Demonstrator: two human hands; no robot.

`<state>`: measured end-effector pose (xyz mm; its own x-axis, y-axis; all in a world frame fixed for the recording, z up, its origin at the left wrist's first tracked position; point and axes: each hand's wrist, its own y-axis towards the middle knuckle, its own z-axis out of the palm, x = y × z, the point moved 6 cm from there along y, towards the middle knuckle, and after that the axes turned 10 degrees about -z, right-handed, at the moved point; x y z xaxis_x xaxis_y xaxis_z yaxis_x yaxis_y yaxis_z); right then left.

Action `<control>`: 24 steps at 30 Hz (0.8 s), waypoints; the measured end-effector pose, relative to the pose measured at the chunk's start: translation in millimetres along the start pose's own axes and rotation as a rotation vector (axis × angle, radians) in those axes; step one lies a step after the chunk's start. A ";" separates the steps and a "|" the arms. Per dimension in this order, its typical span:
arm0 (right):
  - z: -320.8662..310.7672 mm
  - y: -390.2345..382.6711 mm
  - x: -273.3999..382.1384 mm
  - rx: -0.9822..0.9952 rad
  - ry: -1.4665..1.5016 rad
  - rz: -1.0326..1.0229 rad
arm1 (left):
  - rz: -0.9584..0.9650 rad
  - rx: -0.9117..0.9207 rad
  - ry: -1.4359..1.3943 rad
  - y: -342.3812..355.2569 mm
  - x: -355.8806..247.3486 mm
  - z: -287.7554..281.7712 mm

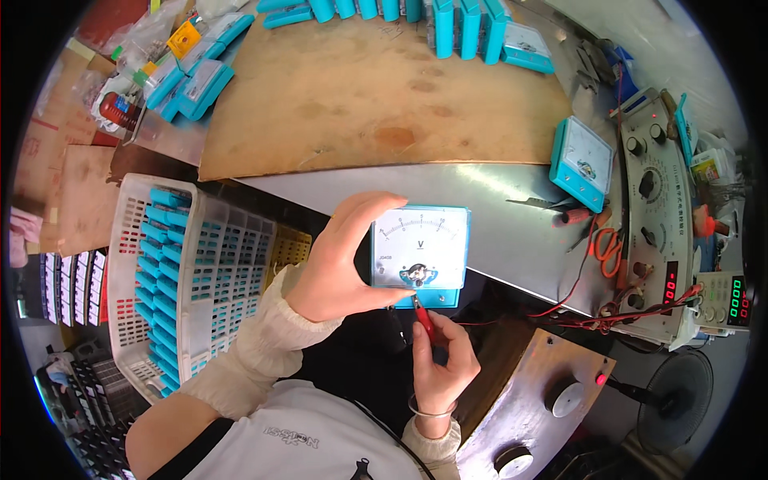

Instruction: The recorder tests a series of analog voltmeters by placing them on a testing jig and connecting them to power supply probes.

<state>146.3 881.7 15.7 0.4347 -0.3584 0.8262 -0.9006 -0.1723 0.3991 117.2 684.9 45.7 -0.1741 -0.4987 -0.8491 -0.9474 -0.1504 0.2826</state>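
My left hand (340,260) grips a square teal panel meter (422,254) by its left side, its white dial facing me. Just below it, my right hand (440,360) pinches a red test clip (424,322) whose tip touches the meter's bottom edge. A red wire (512,318) runs from the clip to the right toward the test equipment. Both hands are held in front of the near edge of the metal bench.
A white basket (128,240) with several teal meters stands at left. More teal meters line a brown board (376,104); one leans at right (582,160). A grey test panel (656,208), a lit power supply (728,300), orange scissors (608,244) and a fan (676,392) sit right.
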 end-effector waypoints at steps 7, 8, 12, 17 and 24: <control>-24.2 -2.6 -12.2 -0.058 -0.067 0.035 | 0.060 0.034 -0.051 17.0 -9.9 23.9; -29.0 -3.9 -13.2 -0.081 -0.075 0.039 | 0.021 0.058 -0.033 19.5 -11.4 28.7; -32.1 -3.3 -6.9 -0.008 -0.011 -0.005 | 0.071 -0.006 -0.081 9.4 -29.1 26.9; -41.2 -6.5 -0.2 -0.025 0.124 0.074 | -0.290 -0.116 -0.346 -39.0 8.5 14.2; 41.5 -32.0 14.5 0.214 -0.057 0.085 | -0.248 -0.380 -0.203 -77.7 22.4 -38.5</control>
<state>181.3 844.0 -1.6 0.3618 -0.4301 0.8271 -0.9164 -0.3273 0.2306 197.2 652.5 21.9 -0.0407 -0.2385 -0.9703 -0.8084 -0.5628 0.1722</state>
